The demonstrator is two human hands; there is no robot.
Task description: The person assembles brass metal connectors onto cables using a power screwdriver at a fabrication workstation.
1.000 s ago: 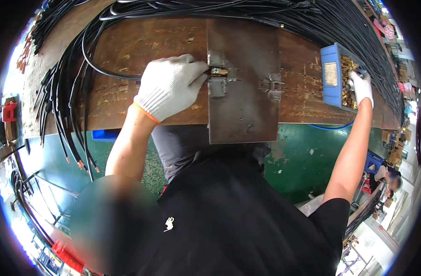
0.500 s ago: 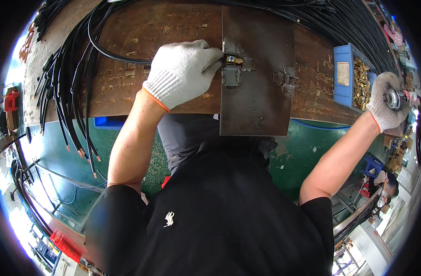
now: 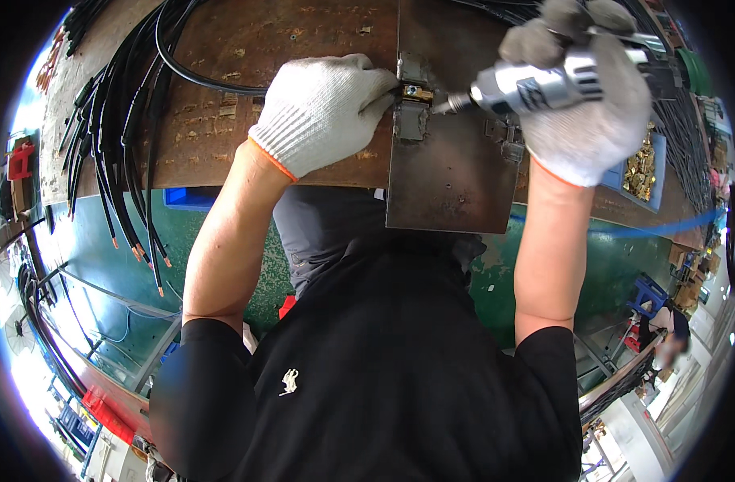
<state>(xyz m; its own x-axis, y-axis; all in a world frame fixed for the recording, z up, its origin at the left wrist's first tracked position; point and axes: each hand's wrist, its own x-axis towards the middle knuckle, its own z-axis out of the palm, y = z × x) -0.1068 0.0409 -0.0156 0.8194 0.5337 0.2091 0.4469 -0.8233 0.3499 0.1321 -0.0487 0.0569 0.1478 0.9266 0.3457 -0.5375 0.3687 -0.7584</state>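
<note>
My gloved left hand (image 3: 327, 112) is closed round the end of a black cable (image 3: 214, 102). That end meets a small brass terminal (image 3: 418, 93), which sits between welded blocks on a dark steel plate (image 3: 448, 197). In my right hand (image 3: 580, 120), also gloved, is a silver power screwdriver (image 3: 536, 87). Its bit points left and stops a little short of the terminal, over the plate. The cable's tip is hidden by my left fingers.
Black cables with bare copper ends (image 3: 134, 161) hang over the bench's left front edge. At the right, a blue bin (image 3: 661, 173) holds brass parts. More black cables (image 3: 681, 136) lie beyond it. A blue hose (image 3: 657, 229) runs off to the right.
My right hand has swung from the far right in to the plate, bringing the screwdriver with it. The plate has shifted slightly right. My left hand keeps its grip on the cable.
</note>
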